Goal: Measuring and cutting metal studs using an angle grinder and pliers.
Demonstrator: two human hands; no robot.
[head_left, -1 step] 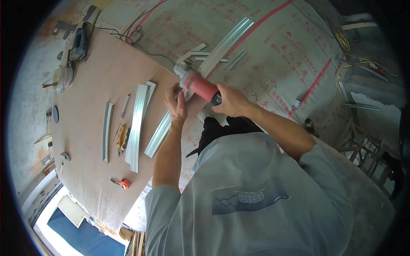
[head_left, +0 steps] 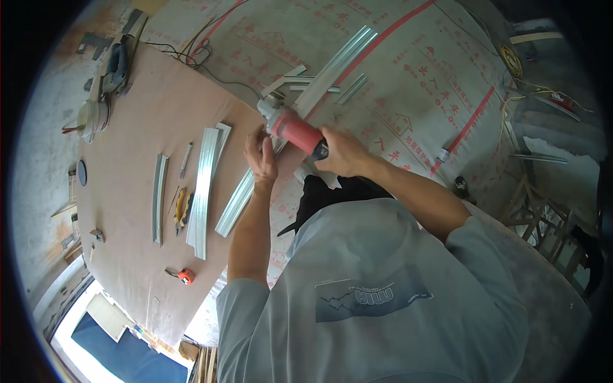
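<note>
Barely changed since the earlier frame, the right grip (head_left: 343, 153) wraps the rear of the red angle grinder (head_left: 296, 131), its head ahead-left of that grip. Beside it, the left grip (head_left: 261, 161) is half-curled; its hold is unclear. Leftward, the brown surface (head_left: 121, 204) carries metal channels (head_left: 204, 191); beyond lies printed floor covering (head_left: 396, 83).

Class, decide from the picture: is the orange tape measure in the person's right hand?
No, the orange tape measure lies on the brown board, while the right hand grips the red power tool.
</note>
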